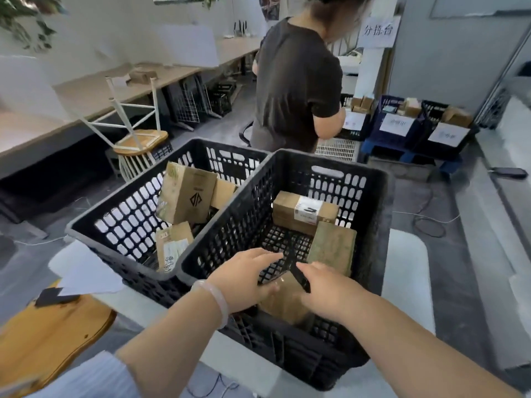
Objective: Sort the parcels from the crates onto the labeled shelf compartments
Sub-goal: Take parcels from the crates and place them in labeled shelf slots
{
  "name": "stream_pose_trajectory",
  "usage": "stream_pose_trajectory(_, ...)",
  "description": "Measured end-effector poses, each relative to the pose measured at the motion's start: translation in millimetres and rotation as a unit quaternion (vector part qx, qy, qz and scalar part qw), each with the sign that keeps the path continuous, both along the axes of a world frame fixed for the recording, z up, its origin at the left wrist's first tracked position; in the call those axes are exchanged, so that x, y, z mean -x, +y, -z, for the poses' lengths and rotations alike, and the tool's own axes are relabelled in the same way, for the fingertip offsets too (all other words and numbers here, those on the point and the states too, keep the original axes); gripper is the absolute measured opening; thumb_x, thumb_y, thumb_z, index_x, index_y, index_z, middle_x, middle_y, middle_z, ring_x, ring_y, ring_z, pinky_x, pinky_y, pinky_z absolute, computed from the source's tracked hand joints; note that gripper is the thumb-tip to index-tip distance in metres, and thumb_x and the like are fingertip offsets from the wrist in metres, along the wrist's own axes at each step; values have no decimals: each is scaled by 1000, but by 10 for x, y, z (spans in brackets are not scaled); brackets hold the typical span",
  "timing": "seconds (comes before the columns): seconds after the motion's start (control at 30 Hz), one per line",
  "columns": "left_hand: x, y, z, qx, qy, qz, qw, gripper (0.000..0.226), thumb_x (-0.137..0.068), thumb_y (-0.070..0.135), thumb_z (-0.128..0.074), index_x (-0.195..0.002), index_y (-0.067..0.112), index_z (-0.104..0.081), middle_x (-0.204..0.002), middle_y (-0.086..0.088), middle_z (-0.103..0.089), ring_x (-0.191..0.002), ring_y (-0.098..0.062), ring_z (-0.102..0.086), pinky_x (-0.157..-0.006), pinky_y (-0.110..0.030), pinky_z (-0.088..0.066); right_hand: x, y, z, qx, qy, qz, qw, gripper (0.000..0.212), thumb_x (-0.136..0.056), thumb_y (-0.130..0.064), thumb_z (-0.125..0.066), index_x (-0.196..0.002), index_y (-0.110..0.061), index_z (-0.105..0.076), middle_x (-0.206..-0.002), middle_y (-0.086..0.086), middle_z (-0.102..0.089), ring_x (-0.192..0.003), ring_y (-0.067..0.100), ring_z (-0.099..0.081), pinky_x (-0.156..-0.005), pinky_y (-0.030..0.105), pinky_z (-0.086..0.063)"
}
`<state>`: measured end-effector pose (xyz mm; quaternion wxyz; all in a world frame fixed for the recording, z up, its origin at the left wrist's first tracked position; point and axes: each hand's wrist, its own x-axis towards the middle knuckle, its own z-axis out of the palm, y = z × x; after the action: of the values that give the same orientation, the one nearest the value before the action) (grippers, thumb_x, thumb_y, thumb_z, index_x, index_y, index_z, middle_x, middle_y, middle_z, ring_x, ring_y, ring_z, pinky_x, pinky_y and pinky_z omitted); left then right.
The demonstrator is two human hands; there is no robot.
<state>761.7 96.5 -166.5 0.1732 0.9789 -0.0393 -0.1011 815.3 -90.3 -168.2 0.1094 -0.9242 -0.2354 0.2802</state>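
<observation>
Two black plastic crates stand side by side before me. In the right crate [370,179], my left hand [241,282] and my right hand [324,291] reach down onto a brown cardboard parcel [284,300] at the near wall; both hands touch it, one at each side. A black strip [298,274] lies between the hands. Farther in the same crate lie a labelled brown box [304,212] and a greenish-brown flat parcel [332,245]. The left crate [94,228] holds a tall tilted box [186,193] and a smaller labelled box [172,245].
A person in a dark shirt [296,81] stands just beyond the crates, back turned. Labelled black and blue crates with parcels [396,124] sit on the floor at the far right. An upturned stool [138,139] and a long desk [86,96] are on the left.
</observation>
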Motion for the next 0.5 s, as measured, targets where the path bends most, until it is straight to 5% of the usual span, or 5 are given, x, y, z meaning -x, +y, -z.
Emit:
stream_pose_trajectory(0.13, -328, 76, 97, 0, 97, 43, 994, 63, -96, 46, -59, -153, 36, -33, -158, 6, -32, -143, -16, -35, -117, -32, -31, -33, 94, 177, 56, 39, 12, 998, 70, -91, -48, -53, -152, -29, -24, -150, 2, -35, -131, 24, -44, -103, 40, -44)
stream_pose_trajectory(0.37, -895, 129, 355, 1, 228, 122, 966, 75, -93, 48, -62, -156, 34, -23, -160, -1, -31, -135, -23, -49, -111, -37, -41, -169, 153, 104, 114, 126, 156, 973, 58, -97, -38, -43, -145, -7, -38, -143, 12, -48, -124, 26, -51, -100, 33, -45)
stream_pose_trajectory(0.5, -1085, 147, 483, -18, 268, 152, 951, 76, -95, 48, -59, -158, 27, -22, -160, -1, -33, -143, -22, -37, -117, -34, -32, -222, 297, 219, 154, 220, 207, 941, 40, -98, -28, -43, -123, 2, -52, -118, 22, -64, -80, 29, -66, -75, 36, -56)
